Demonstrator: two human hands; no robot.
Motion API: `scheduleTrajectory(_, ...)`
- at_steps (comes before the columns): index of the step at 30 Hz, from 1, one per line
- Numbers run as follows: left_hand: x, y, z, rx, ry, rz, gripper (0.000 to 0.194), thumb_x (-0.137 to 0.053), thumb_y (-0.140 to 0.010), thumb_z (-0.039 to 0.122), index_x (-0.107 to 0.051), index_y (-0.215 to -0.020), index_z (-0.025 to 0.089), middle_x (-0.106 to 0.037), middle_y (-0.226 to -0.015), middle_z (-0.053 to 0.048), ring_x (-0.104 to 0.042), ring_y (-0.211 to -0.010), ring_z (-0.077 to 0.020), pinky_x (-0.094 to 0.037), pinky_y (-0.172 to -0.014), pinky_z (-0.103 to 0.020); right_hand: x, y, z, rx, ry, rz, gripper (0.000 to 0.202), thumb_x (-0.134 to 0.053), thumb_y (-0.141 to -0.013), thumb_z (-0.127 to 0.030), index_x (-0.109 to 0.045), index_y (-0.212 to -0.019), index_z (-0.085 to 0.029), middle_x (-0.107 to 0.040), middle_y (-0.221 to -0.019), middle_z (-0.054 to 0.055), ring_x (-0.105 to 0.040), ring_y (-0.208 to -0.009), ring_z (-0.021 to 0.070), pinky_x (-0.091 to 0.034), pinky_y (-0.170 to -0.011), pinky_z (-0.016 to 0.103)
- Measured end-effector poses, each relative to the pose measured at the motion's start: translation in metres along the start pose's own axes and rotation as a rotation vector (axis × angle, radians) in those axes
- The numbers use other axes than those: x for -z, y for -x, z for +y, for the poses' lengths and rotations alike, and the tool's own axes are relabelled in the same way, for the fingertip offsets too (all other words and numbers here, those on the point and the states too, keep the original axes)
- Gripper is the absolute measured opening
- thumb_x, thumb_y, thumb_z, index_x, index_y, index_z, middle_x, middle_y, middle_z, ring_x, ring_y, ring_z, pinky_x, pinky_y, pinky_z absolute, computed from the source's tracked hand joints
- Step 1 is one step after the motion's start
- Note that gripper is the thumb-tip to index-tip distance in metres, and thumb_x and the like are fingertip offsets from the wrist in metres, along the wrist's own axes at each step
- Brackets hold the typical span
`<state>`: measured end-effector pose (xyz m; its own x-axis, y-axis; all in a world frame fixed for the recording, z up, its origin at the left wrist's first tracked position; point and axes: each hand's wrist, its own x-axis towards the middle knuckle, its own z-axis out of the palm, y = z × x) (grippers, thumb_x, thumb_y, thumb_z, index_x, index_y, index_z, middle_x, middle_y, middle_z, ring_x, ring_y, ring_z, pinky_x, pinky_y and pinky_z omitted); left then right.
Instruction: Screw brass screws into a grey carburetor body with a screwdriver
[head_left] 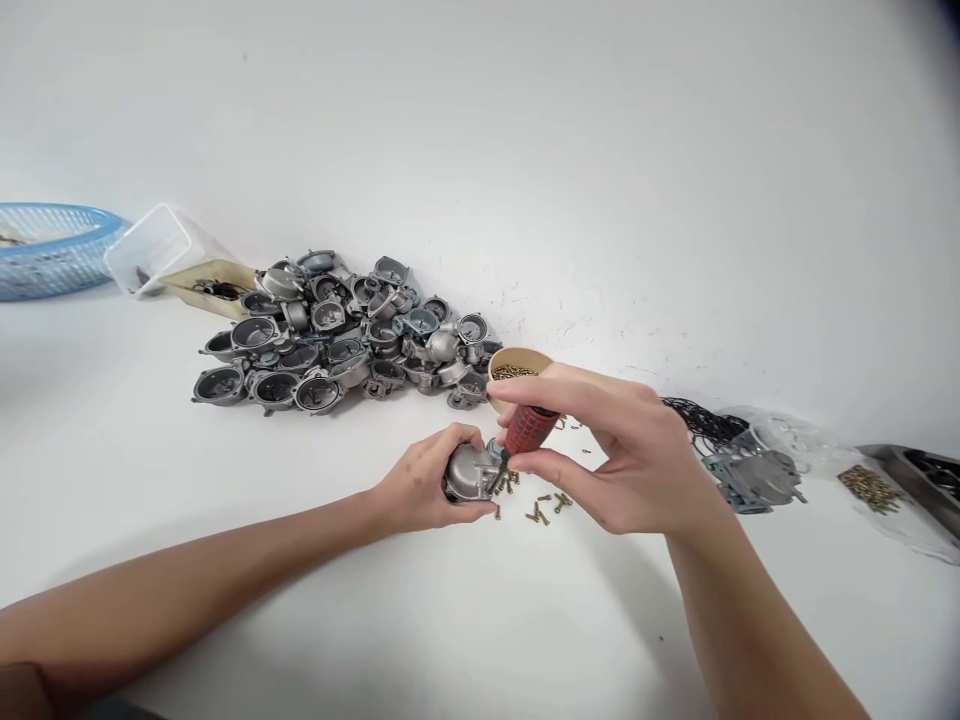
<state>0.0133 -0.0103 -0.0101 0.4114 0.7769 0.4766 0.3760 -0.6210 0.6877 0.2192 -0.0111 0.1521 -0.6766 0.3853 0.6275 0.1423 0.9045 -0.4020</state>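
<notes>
Working over a white table (375,620), facing a pale wall (450,120) with faint dark scuffs low down. Gripping a grey metal bowl (471,472) in the left hand (420,480), curling thumb and fingers around its left side and holding it just above or on the table, near the middle of the scene. Pinching the red and black handle of a driver (529,430) between the thumb and fingers of the right hand (630,450), slanting it down and left towards the right side of the bowl. Probably touching the bowl with the driver's tip, though seeing too little there to be certain.

Seeing loose brass screws (544,510) lying scattered just right of the bowl, and a round cream tub (540,358) holding more such screws just beyond the right hand. Seeing a large heap (345,340) of grey metal castings spreading across the far left, many showing round open mouths. Farther left, seeing a cream tray (225,268) holding small dark pieces, a clear box (161,245) tipping on its side, and a blue basket (67,265). On the right, beyond the right wrist, seeing black rings (705,425) lying in a tangle, grey castings (757,480) sitting together, a clear bag (795,435), a pile of brass screws (870,490) resting on clear plastic, and a dark tray (915,470) at the edge of view.
</notes>
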Motion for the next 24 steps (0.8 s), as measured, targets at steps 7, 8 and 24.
scheduleTrajectory(7,0.014,0.006,0.014,-0.090,-0.262,0.077,0.062,-0.072,-0.079,0.066,-0.047,-0.117,0.024,-0.069,-0.119,-0.009,-0.072,-0.091,-0.0236,-0.056,-0.068,-0.032,0.010,0.001,0.000,0.054,-0.029,0.162,0.050,-0.072,-0.087,-0.012,-0.064,-0.134,-0.028,-0.071,-0.095,0.004,-0.071,-0.081,0.0185,-0.065,-0.071,0.035)
scheduleTrajectory(8,0.017,0.006,0.018,-0.097,-0.309,0.091,0.062,-0.070,-0.079,0.068,-0.049,-0.116,0.023,-0.067,-0.124,-0.011,-0.072,-0.088,-0.0223,-0.054,-0.063,-0.030,0.012,0.001,-0.001,0.072,-0.031,0.202,0.051,-0.074,-0.086,-0.012,-0.064,-0.133,-0.027,-0.071,-0.094,0.004,-0.071,-0.081,0.0194,-0.065,-0.069,0.035)
scheduleTrajectory(24,0.020,0.014,0.025,-0.131,-0.386,0.098,0.045,-0.067,-0.086,0.059,-0.054,-0.107,0.021,-0.069,-0.129,-0.009,-0.067,-0.057,-0.0097,-0.045,-0.047,-0.021,-0.011,0.000,-0.001,0.048,-0.058,0.195,0.045,-0.075,-0.086,-0.020,-0.066,-0.130,-0.026,-0.072,-0.088,0.004,-0.069,-0.075,0.0188,-0.065,-0.072,0.038)
